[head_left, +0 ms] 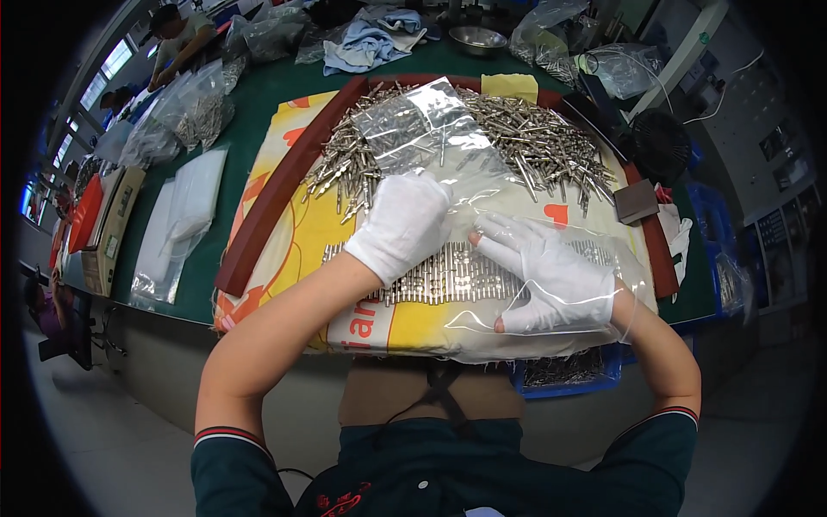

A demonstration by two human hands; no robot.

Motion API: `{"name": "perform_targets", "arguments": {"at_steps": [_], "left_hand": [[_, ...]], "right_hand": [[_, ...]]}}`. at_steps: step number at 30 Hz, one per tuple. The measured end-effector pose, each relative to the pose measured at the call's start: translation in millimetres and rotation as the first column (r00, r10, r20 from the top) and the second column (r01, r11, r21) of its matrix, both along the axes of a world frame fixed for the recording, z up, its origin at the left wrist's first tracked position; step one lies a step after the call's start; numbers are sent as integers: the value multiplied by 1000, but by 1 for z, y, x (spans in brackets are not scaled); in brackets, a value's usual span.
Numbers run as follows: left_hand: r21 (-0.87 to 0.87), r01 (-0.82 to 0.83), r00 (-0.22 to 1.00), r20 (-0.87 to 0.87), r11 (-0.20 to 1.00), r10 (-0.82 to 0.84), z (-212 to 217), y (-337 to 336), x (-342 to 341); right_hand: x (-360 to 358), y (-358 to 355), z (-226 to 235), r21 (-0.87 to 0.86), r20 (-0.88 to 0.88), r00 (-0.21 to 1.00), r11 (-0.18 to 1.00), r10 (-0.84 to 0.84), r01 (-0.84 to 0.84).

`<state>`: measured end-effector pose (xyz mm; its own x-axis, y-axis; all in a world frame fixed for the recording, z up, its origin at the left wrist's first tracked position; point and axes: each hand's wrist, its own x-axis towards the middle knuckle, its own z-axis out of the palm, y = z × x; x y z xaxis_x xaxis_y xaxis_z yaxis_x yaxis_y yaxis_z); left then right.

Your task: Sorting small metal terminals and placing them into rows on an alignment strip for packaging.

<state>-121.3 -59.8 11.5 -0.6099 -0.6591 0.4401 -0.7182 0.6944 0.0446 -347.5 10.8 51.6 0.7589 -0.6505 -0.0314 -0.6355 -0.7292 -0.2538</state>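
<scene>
A clear plastic bag (457, 164) spreads across the cloth-covered work area, from the heap of metal rods down toward the near edge. My left hand (403, 226), in a white glove, is closed in a fist on the bag's film. My right hand (551, 271), gloved with the thumb and a fingertip bare, has its fingers stretched out and thumb apart, and clear film seems to wrap around it down to the wrist. Beneath both hands lies a neat row of short shiny metal rods (431, 277), side by side. The right hand partly hides this row.
Loose metal rods (543, 146) are heaped at the back, inside a dark red wooden frame (284, 194). A small brown block (636, 202) and a black fan (662, 142) stand right. Flat plastic bags (185, 207) lie left. A blue bin (568, 379) sits below the near edge.
</scene>
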Motion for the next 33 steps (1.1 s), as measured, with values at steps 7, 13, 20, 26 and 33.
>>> {"name": "perform_targets", "arguments": {"at_steps": [7,13,20,26,33], "left_hand": [[-59,45,999,10,997,-44,9,4,4],[-13,41,997,-59,999,-41,12,10,10],[-123,51,999,-3,991,-52,29,21,16],[-179,-34,999,21,983,39,36,33,10],[-293,-36,996,-93,956,9,42,43,-1]], "right_hand": [[12,-17,-5,-73,53,998,997,38,-34],[10,-39,-6,-170,45,998,984,-53,60],[28,-50,-9,-252,121,984,955,-129,157],[42,-57,-15,-326,259,947,906,-188,269],[60,-56,-11,-578,329,917,720,-225,384]]}}
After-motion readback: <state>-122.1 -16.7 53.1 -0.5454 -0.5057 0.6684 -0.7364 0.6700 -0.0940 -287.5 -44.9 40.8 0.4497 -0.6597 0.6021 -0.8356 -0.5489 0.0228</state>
